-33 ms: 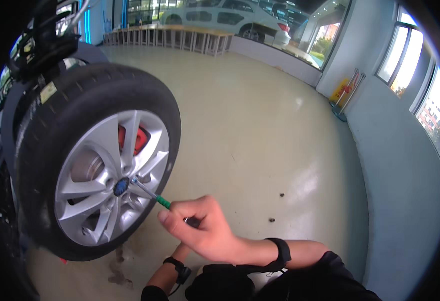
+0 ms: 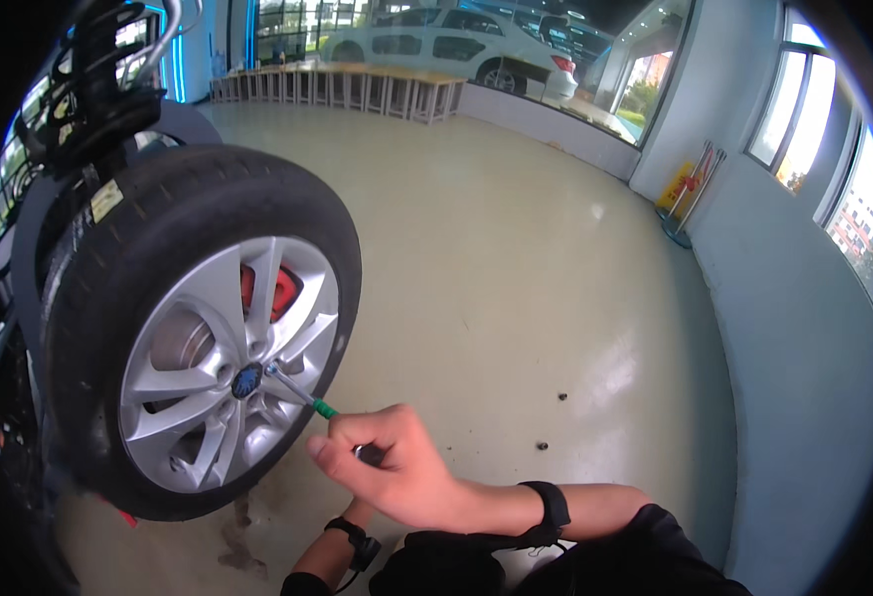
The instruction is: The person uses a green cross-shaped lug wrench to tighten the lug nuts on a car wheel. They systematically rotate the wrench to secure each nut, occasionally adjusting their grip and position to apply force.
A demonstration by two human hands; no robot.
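My right hand (image 2: 387, 467) is closed around the handle end of a long-shafted tool with a green collar (image 2: 324, 408). A dark, partly shiny piece of the tool shows inside the fist. Its metal shaft slants up and left, and the tip meets a lug hole beside the blue centre cap (image 2: 246, 380) of a silver alloy wheel (image 2: 183, 378). A black tyre (image 2: 257, 184) surrounds the rim, and a red brake caliper (image 2: 285, 293) shows between spokes. Behind my right hand is my left hand (image 2: 359, 511); its fingers are hidden.
Two small dark pieces (image 2: 543, 446) lie on the pale floor at right. Black suspension parts (image 2: 93, 89) rise above the tyre. Further off are a row of tables (image 2: 396, 79), a white car behind glass (image 2: 456, 45), and a yellow sign with poles (image 2: 683, 194) by the wall.
My view has tilted slightly, so the wheel and floor sit a little lower in the picture. The tool tip stays at the same lug hole, with my right hand still gripping it.
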